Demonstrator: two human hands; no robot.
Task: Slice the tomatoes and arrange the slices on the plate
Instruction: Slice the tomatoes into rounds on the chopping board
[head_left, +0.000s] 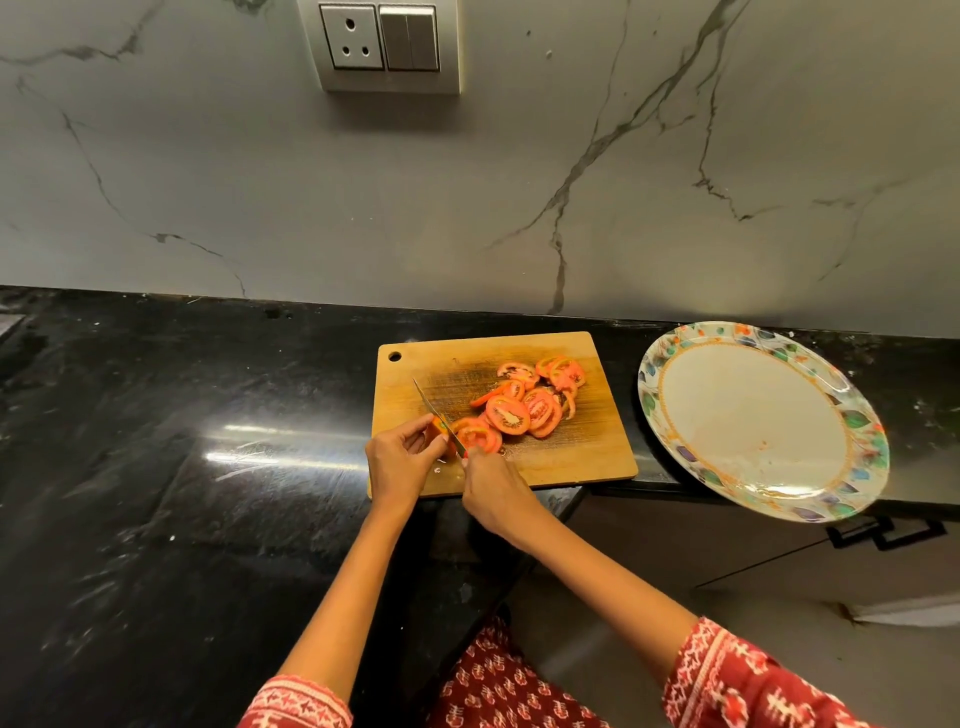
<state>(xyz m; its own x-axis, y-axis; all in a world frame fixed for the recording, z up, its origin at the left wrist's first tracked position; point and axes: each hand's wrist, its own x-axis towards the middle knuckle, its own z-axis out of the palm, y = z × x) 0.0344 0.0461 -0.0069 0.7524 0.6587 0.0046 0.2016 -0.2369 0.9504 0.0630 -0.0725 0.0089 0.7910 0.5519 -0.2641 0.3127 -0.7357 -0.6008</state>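
Observation:
A wooden cutting board (587, 457) lies on the black counter. Several red tomato slices (524, 405) are spread over its middle and right side. My left hand (400, 462) pinches a small tomato end piece (439, 428) at the board's near left part. My right hand (493, 488) grips the knife handle, which is mostly hidden in the fist. The knife blade (434, 410) points away to the upper left and cuts down right beside the end piece. A round plate (753, 415) with a floral rim sits to the right of the board, holding no slices.
The black stone counter (182, 467) stretches wide to the left. Its front edge steps back near the board's right corner, and the plate overhangs that edge. A marble wall with a socket panel (384, 47) rises behind. Cabinet handles (883, 535) show below the plate.

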